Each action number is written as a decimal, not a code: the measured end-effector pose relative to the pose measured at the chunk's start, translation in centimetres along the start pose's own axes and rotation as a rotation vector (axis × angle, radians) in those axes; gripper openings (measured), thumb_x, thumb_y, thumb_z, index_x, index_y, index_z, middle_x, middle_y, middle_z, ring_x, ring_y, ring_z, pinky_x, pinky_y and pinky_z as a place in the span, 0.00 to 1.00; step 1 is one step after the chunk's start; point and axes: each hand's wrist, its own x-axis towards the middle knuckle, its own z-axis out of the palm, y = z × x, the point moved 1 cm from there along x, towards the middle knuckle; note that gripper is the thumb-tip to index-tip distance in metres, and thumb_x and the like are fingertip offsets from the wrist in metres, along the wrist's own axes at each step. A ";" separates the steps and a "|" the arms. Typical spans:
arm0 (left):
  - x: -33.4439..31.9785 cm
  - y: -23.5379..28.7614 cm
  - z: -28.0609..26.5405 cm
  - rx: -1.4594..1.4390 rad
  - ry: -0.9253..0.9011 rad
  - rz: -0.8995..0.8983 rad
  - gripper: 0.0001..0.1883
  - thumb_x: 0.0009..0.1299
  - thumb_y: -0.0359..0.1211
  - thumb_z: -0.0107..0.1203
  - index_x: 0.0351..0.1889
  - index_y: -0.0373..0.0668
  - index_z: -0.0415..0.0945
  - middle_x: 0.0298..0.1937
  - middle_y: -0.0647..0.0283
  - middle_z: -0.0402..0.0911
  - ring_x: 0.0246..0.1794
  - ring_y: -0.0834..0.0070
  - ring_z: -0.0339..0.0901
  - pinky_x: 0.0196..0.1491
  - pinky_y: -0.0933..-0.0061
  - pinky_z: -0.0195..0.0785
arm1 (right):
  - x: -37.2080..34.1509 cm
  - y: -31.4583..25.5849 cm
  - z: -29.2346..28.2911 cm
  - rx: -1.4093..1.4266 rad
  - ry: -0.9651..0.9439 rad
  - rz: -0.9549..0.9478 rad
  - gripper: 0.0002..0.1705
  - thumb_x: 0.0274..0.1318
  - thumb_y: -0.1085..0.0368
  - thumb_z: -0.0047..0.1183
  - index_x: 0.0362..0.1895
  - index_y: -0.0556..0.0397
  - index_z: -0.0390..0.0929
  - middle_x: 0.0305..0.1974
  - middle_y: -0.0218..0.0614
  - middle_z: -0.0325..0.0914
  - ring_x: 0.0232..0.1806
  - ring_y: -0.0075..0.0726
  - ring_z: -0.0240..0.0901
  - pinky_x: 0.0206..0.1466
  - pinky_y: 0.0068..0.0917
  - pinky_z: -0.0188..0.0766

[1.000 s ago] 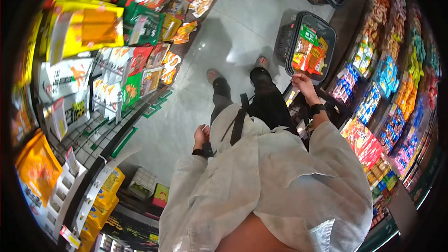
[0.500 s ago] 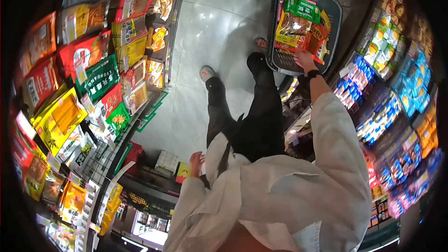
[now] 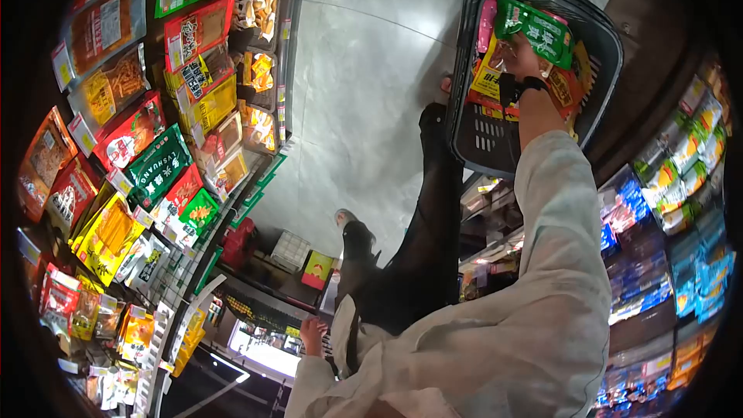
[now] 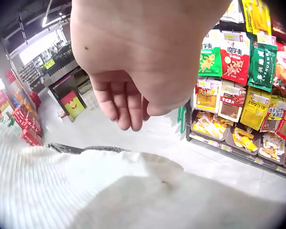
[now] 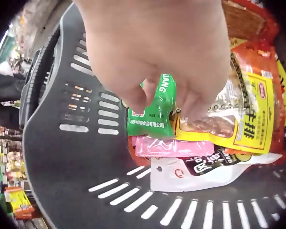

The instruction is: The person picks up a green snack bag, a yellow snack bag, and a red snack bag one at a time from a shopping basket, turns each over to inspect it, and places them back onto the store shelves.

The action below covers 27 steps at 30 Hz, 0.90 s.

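Right fingers now in basket, among packets

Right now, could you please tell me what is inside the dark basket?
Inside the basket are a green packet, gripped by the right hand, plus a yellow packet, a pink packet, a white pouch and red-orange packaging. The overlapping packets and the hand hide whatever lies underneath.

Here on the rack I see a dark green bag near a yellow bag. Across the grey floor, blue packets are piled. A pale crate stands beside a red-and-green panel.
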 end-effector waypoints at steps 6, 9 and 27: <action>-0.3 -2.6 -0.1 -0.009 -0.013 -0.014 0.10 0.75 0.33 0.50 0.49 0.39 0.74 0.32 0.59 0.82 0.28 0.72 0.80 0.31 0.72 0.73 | -3.0 0.8 2.2 0.310 0.153 -0.103 0.19 0.72 0.55 0.51 0.58 0.53 0.72 0.48 0.36 0.77 0.46 0.37 0.75 0.49 0.34 0.77; -0.3 -3.0 0.7 -0.028 -0.035 0.046 0.10 0.75 0.33 0.51 0.49 0.39 0.74 0.32 0.59 0.82 0.28 0.72 0.80 0.31 0.73 0.74 | -5.3 1.5 0.3 0.403 0.108 -0.214 0.18 0.69 0.55 0.57 0.55 0.51 0.75 0.47 0.34 0.79 0.49 0.37 0.76 0.56 0.32 0.78; -2.9 12.3 3.5 -0.493 -0.234 0.885 0.09 0.78 0.33 0.53 0.48 0.36 0.78 0.34 0.64 0.83 0.37 0.79 0.78 0.44 0.75 0.72 | -51.1 5.3 24.8 -0.827 -0.892 -0.397 0.20 0.56 0.76 0.64 0.46 0.48 0.66 0.46 0.29 0.72 0.48 0.23 0.70 0.51 0.26 0.71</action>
